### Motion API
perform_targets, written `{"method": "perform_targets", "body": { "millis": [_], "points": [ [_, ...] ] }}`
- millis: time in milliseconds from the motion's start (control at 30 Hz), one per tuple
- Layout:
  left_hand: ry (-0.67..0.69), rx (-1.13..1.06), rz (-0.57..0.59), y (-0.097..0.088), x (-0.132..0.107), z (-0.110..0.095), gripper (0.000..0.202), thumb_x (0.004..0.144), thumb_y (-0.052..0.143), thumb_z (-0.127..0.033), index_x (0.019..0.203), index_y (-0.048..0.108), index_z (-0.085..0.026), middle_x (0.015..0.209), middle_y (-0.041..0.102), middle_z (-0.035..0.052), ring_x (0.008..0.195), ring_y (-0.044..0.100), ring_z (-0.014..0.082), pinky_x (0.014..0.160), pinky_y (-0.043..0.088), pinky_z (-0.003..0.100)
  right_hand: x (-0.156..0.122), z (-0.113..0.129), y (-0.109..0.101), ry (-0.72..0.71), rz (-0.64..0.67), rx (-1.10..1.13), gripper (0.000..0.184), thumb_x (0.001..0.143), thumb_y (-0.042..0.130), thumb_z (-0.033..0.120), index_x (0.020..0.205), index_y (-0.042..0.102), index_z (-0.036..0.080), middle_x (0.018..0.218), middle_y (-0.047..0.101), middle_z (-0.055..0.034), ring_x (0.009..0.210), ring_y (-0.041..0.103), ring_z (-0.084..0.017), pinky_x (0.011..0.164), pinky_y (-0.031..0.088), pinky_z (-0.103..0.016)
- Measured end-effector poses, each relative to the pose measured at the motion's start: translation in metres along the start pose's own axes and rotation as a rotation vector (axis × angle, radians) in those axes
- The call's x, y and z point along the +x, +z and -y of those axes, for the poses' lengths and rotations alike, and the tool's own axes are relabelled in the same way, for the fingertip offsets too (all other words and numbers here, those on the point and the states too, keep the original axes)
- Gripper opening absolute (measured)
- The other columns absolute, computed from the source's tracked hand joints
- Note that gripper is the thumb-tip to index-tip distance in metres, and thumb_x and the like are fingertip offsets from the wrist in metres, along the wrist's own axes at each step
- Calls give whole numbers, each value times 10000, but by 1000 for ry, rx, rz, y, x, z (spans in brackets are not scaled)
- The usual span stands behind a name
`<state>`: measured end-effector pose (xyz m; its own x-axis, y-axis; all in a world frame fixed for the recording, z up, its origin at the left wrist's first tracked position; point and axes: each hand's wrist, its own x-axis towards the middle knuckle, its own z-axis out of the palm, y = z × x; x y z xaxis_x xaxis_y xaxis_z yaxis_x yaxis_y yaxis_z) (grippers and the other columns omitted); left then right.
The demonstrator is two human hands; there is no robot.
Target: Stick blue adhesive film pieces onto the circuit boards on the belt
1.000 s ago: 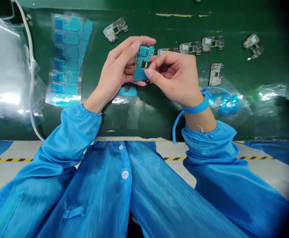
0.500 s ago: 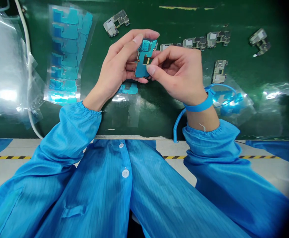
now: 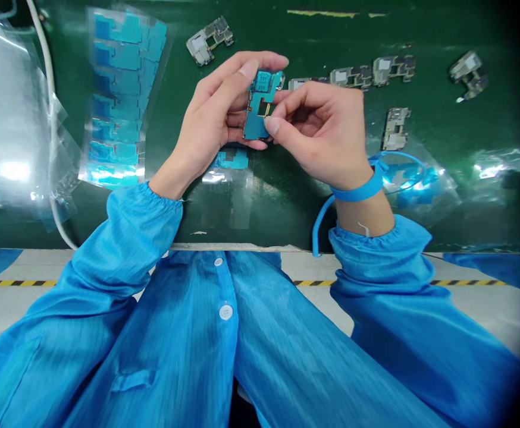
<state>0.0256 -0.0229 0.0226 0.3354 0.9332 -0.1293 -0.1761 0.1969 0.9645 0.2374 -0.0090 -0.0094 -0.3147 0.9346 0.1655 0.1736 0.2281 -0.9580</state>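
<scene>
A small circuit board (image 3: 256, 122) with blue film over its face is held upright above the bench. My left hand (image 3: 218, 98) grips it from the left, thumb at its upper edge and fingers behind it. My right hand (image 3: 326, 128) is closed, with thumb and index finger pinching the board's lower right edge. Below the hands lies a clear sheet (image 3: 225, 199) with a blue film piece (image 3: 233, 159) at its top. A blue coiled-cord wrist strap (image 3: 360, 187) circles my right wrist.
Blue film pieces on a backing sheet (image 3: 117, 107) lie at left, beside a white cable (image 3: 51, 119) and clear plastic (image 3: 10, 131). Several bare circuit boards, including one upper left (image 3: 209, 41) and one at right (image 3: 395, 129), lie on the green bench (image 3: 282, 214).
Almost nothing differs. Both hands keep the same grip on the board, and the view has shifted very slightly.
</scene>
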Motion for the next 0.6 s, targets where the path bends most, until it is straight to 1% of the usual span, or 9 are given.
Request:
{"method": "perform_targets", "body": {
  "millis": [67, 133, 200, 267, 333, 467, 533, 600],
  "points": [
    [11, -18, 2, 0, 0, 0, 413, 1040, 645, -645, 1267, 729, -310, 1235, 858, 31, 998, 854, 293, 815, 765, 419, 0, -1, 0, 8, 4, -9, 507, 826, 945, 736, 823, 733, 276, 916, 790, -87, 1208, 751, -317, 929, 692, -472],
    [17, -16, -8, 0, 0, 1, 418, 1055, 621, -638, 1274, 732, -299, 1222, 862, 32, 994, 856, 294, 804, 763, 422, 0, 0, 0, 7, 1, -33, 504, 844, 923, 749, 829, 736, 282, 912, 793, -84, 1212, 751, -309, 959, 686, -471],
    [21, -11, -5, 0, 1, 2, 410, 1060, 616, -625, 1277, 735, -298, 1221, 864, 27, 980, 854, 284, 800, 762, 415, 0, 1, 1, -23, -23, -50, 512, 862, 897, 767, 820, 740, 282, 904, 801, -82, 1143, 766, -292, 975, 682, -472],
    [19, -6, -5, 0, 1, 2, 402, 1060, 623, -614, 1277, 738, -295, 1227, 865, 23, 959, 847, 268, 797, 762, 401, 0, 3, 3, -50, -41, -59, 528, 850, 896, 784, 810, 740, 281, 902, 811, -78, 1064, 772, -278, 980, 681, -477],
    [25, -4, -13, 1, 0, 2, 407, 1068, 615, -606, 1280, 734, -280, 1215, 866, 26, 939, 842, 254, 784, 760, 383, -1, 4, 5, -56, -54, -61, 542, 843, 892, 798, 801, 734, 281, 882, 806, -76, 1026, 770, -276, 976, 681, -479],
    [49, -23, -11, 1, 0, 2, 433, 1089, 598, -596, 1304, 725, -242, 1189, 863, 51, 910, 846, 237, 760, 751, 352, -1, 4, 5, -15, -55, -64, 554, 846, 880, 809, 803, 722, 280, 849, 784, -78, 1045, 757, -282, 973, 679, -468],
    [52, -38, -4, 1, 1, 4, 447, 1086, 608, -610, 1302, 734, -240, 1196, 865, 63, 903, 848, 240, 758, 750, 359, 0, 3, 4, 10, -48, -61, 565, 812, 905, 810, 811, 710, 280, 854, 781, -75, 1082, 750, -290, 981, 679, -465],
    [46, -42, 1, 0, 2, 5, 424, 1077, 623, -607, 1284, 751, -260, 1194, 871, 54, 909, 848, 246, 768, 753, 376, 0, 3, 4, 27, -39, -59, 572, 786, 925, 807, 811, 696, 283, 853, 779, -73, 1122, 749, -306, 986, 682, -471]
  ]
}}
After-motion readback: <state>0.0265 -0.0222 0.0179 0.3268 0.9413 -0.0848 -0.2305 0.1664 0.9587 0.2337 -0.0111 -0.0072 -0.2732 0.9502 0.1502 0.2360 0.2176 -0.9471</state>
